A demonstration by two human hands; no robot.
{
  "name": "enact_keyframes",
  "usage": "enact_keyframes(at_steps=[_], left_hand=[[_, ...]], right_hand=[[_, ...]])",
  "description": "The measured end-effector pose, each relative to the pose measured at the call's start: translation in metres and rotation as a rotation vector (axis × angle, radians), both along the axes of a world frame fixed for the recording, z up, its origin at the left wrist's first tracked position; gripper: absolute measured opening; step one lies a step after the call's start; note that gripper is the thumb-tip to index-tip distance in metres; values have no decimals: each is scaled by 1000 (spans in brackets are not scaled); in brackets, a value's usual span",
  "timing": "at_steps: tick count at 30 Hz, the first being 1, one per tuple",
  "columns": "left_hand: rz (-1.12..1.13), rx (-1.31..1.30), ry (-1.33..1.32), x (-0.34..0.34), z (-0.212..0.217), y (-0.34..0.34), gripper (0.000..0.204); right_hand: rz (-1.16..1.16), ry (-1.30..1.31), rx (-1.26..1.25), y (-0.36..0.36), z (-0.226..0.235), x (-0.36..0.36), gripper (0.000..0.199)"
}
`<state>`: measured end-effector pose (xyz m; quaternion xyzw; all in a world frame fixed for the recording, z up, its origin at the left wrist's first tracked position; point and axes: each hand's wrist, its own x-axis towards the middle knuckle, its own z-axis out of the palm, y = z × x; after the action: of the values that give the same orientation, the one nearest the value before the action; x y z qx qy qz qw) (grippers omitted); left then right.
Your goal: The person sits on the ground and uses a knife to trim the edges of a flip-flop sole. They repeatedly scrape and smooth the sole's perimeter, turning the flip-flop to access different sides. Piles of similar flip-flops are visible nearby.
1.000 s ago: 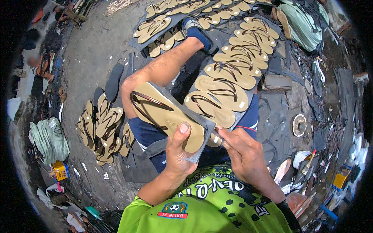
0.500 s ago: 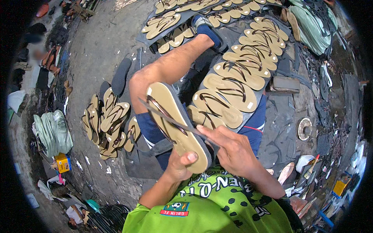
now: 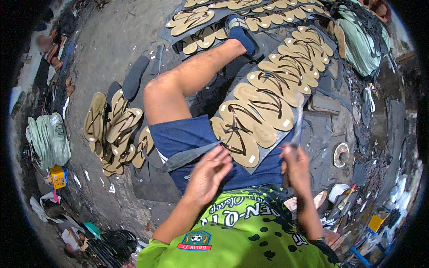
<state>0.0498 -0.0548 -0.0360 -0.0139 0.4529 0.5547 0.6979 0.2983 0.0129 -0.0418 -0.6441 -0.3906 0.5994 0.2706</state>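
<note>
My left hand (image 3: 209, 175) is raised over my lap, fingers stretched and apart, holding nothing. A dark grey strip of sole material (image 3: 190, 157) lies across my thigh by its fingertips; whether they touch cannot be told. My right hand (image 3: 296, 166) is closed around a knife, whose long thin blade (image 3: 299, 123) points away from me and is smeared by motion. Between the hands and beyond them, a row of beige flip-flops (image 3: 241, 149) with dark brown straps overlaps on a grey sheet (image 3: 262, 157) resting partly on my lap. More flip-flops lie in a loose pile (image 3: 120, 127) on the left.
More flip-flops (image 3: 193, 21) line sheets at the far side. Dark loose soles (image 3: 136, 77) lie left of my bent knee (image 3: 163, 96). A block (image 3: 325, 103) and a round pale piece (image 3: 341, 155) are on the right. Green sacks (image 3: 48, 140) stand left. Another person (image 3: 51, 49) sits far left.
The flip-flop that my left hand held is out of it; another now tops the left pile. My right hand has moved right with the knife, its blade swung from pointing left to pointing away.
</note>
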Motion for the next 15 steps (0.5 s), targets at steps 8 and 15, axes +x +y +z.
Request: enact_keyframes(at_steps=[8, 15], left_hand=[[-59, -185, 132, 27, -44, 14, 73], [74, 104, -274, 31, -16, 45, 47]], right_hand=[[14, 175, -125, -20, -38, -36, 23], [-25, 196, 150, 11, 10, -49, 20]])
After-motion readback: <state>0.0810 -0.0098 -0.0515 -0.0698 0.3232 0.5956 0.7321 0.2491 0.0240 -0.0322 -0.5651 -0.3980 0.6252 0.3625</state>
